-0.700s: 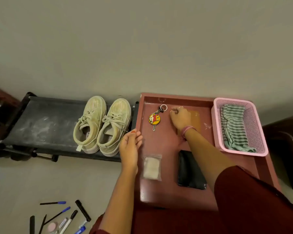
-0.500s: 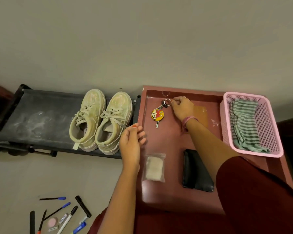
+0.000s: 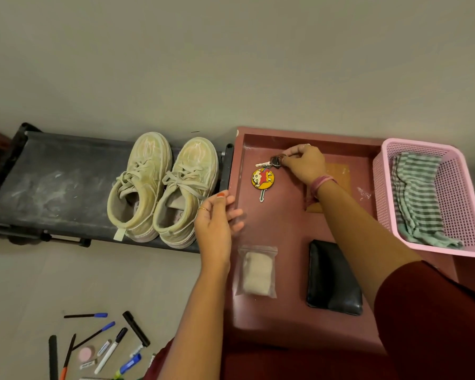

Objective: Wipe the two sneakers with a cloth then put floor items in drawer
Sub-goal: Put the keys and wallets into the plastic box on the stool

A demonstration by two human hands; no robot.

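Two sneakers (image 3: 159, 187) were set side by side on a dusty black rack (image 3: 52, 182), with pens and markers (image 3: 102, 344) scattered on the floor below. Just beside them, the left hand (image 3: 217, 223) was held with loosely curled fingers, apparently gripping nothing. In the open red drawer (image 3: 285, 325), a key ring (image 3: 272, 161) was pinched by the right hand (image 3: 306, 164), and a striped cloth (image 3: 417, 198) lay in the pink basket (image 3: 464, 237).

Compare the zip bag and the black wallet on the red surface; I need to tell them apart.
The zip bag is clear plastic showing a pale beige wad inside; the black wallet is opaque and dark. The zip bag looks smaller and sits left of the wallet. Both lie flat on the red surface, untouched by either hand.
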